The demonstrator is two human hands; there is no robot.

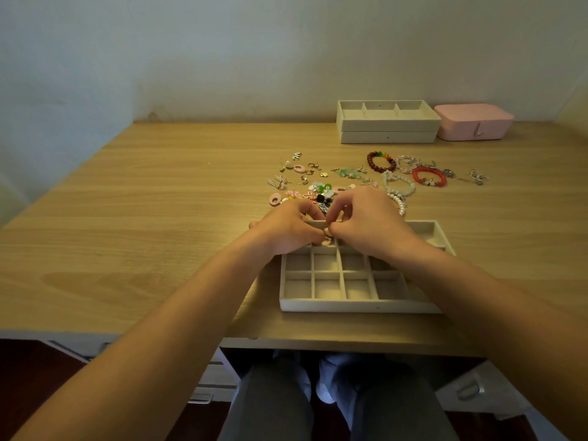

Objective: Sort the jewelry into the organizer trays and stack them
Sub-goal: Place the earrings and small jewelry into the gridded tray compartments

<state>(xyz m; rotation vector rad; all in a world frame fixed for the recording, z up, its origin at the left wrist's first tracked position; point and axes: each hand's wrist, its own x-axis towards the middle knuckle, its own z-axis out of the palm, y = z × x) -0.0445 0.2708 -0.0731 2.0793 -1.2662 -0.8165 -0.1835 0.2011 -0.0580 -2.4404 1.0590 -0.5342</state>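
Hands meeting over the tray's far edge

Left hand (286,232) and right hand (366,224) come together fingertip to fingertip, both pinching one small piece (327,239), pinkish with a gold glint; what kind it is cannot be told. It hangs just above the far-left cells of the grid tray (350,306), whose long axis runs left to right across the person. Neither hand is nearer, so the drop looks to be straight down.

Just beyond the knuckles lie loose earrings (305,183), too many and too small to count. To the right, nearer the right hand, lie about five bracelets (429,177).

Trays number three: this one, plus two stacked trays (388,127) at the back of the desk (159,202), beside one pink case (474,122).
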